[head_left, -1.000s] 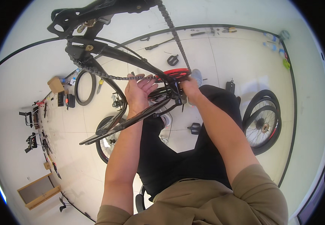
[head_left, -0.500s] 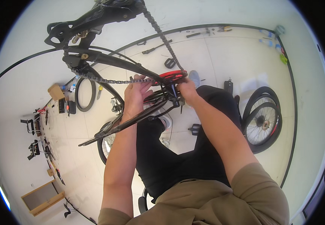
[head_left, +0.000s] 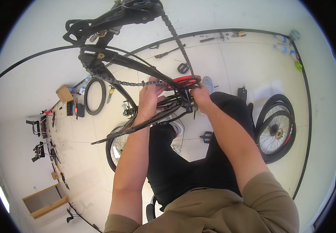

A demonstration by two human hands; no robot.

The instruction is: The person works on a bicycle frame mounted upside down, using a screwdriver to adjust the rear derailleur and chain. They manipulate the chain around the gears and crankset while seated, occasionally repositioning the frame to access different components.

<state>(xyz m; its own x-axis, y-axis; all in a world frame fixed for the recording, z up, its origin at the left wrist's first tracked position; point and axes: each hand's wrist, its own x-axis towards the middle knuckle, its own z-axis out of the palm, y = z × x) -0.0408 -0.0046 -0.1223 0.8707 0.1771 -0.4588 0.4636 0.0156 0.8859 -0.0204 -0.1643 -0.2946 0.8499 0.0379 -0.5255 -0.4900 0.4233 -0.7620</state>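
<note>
Bike frame [head_left: 137,66]: matt black metal. Chain [head_left: 175,35]: dark, dull metal links. Chainring [head_left: 183,80]: glossy red. Floor [head_left: 234,62]: smooth pale tile. Tyre [head_left: 95,96]: matt black rubber.

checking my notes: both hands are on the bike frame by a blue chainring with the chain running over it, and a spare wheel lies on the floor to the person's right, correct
Not quite: the chainring is red, not blue, as the head view shows. The rest holds: the left hand and right hand are at the bike frame, the chain runs over it, and the spare wheel lies on the floor to the right.
</note>
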